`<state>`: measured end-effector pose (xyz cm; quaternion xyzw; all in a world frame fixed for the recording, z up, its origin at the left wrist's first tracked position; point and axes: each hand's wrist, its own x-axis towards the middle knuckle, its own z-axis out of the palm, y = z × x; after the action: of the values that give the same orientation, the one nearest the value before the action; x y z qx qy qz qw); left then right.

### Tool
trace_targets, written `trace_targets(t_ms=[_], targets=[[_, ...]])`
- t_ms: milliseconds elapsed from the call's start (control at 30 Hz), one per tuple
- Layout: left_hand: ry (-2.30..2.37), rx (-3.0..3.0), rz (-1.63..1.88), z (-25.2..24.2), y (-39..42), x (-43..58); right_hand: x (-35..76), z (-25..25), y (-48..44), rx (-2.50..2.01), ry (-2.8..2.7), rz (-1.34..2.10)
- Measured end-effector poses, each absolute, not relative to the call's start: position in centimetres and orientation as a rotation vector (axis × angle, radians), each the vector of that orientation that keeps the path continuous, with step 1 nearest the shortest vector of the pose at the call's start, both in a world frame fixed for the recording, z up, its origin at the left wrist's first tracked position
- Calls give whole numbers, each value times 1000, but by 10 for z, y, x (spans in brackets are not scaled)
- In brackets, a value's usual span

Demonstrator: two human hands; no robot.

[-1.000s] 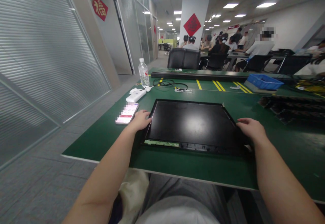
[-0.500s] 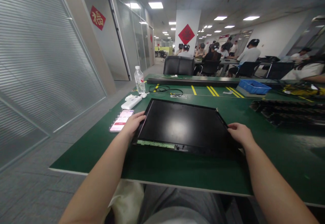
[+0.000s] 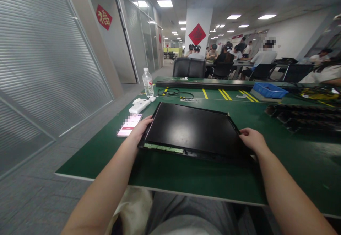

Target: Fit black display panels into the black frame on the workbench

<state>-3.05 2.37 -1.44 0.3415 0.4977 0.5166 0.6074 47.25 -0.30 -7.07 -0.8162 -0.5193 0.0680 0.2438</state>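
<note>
A flat black display panel (image 3: 191,128) is in front of me over the green table, with a green circuit strip (image 3: 163,148) along its near edge. My left hand (image 3: 142,126) grips the panel's left edge, thumb and fingers closed around the frame. On the opposite side my right hand (image 3: 252,140) has its fingers closed on the right edge. The undersides of the panel and some fingertips are hidden. Whether the panel rests on the table or is slightly raised, I cannot tell.
Left of the panel lie a phone (image 3: 129,125) and a white device (image 3: 139,105), with a water bottle (image 3: 148,83) behind. Black cable (image 3: 173,93) lies beyond the panel. A blue tray (image 3: 269,90) and dark long parts (image 3: 301,118) are at the right. Several people sit farther back.
The view has shifted slightly. Both hands keep hold of the panel, which has barely moved; its near left corner looks slightly higher.
</note>
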Motion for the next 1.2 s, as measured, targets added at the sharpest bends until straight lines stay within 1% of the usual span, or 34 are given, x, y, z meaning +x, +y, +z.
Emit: trace_targets(t_ms=[167, 567, 867, 1200], targets=[[1283, 702, 1155, -10, 17, -27, 474, -72, -1, -2235, -1421, 181], [1202, 750, 1152, -8, 12, -22, 480, -75, 1, -2238, -1444, 157], [1130, 775, 1277, -13, 19, -27, 471, -70, -1, -2190, -1427, 171], [1088, 906, 1340, -12, 16, -26, 465, -65, -1, -2177, -1377, 348]])
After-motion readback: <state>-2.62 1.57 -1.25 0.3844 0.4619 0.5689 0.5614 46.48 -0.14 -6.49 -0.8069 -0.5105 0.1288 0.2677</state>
